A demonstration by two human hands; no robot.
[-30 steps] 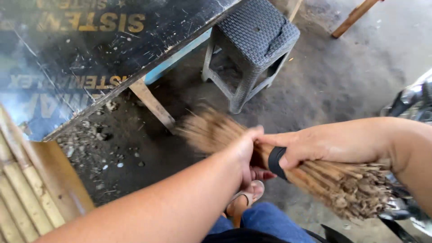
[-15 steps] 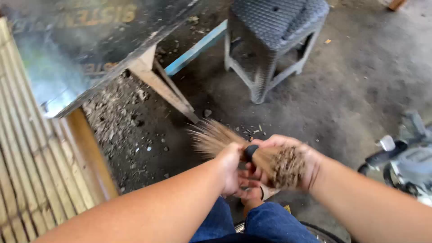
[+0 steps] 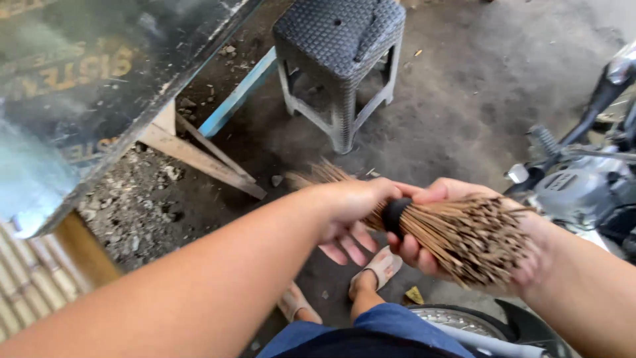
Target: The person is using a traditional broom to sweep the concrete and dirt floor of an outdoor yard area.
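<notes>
The stick broom [image 3: 457,232] has swung level since a moment ago. The right hand [image 3: 437,222] stays clenched at its black band [image 3: 395,215]; the left hand [image 3: 351,212] now rests open-fingered against the bristles above the floor [image 3: 464,119].

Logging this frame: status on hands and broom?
Right hand gripping stick broom at its black band. Left hand open, fingers spread against the bristles. Grey stool ahead, apart.

Floor [image 3: 477,113]: bare grey concrete, dusty. Stool [image 3: 341,59] stands beyond the gripped broom. Rubble [image 3: 142,205] lies left of the grip, under the table edge. Yellow scrap [image 3: 415,295] below the grip.
</notes>
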